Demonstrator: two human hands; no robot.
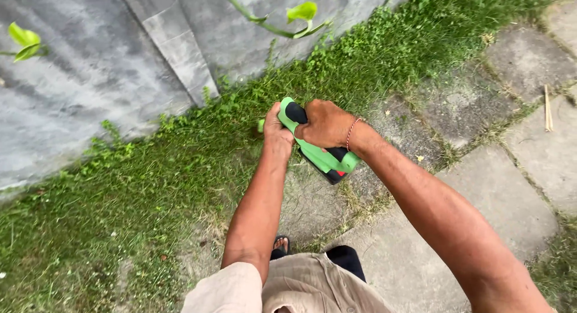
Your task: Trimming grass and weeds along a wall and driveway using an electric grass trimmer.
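**Two hands on a green handheld trimmer at the grass verge**

Over the grass strip [180, 169] at the foot of the grey concrete wall [90, 66], we hold a green and black handheld grass trimmer [318, 154] with both hands. Our right hand [327, 125] is clenched over the top of its handle, a thin bracelet [351, 131] at the wrist. Our left hand [277, 133] is wrapped around the far end of the body, fingers closed on it. Long axis of the tool: from near-right, where the black and red base shows, up to far-left toward the wall. Cutting end hidden behind the left hand; we cannot tell how it meets the grass. Left hand lies nearer the wall, right hand nearer us.

Surface: dense low weeds and grass by the wall, thinning to bare patches, then grey paving slabs [529, 145] with grass in the joints on the right. A sandalled foot [280, 244] stands below the tool. Leafy vine shoot [288, 18] overhangs at top.
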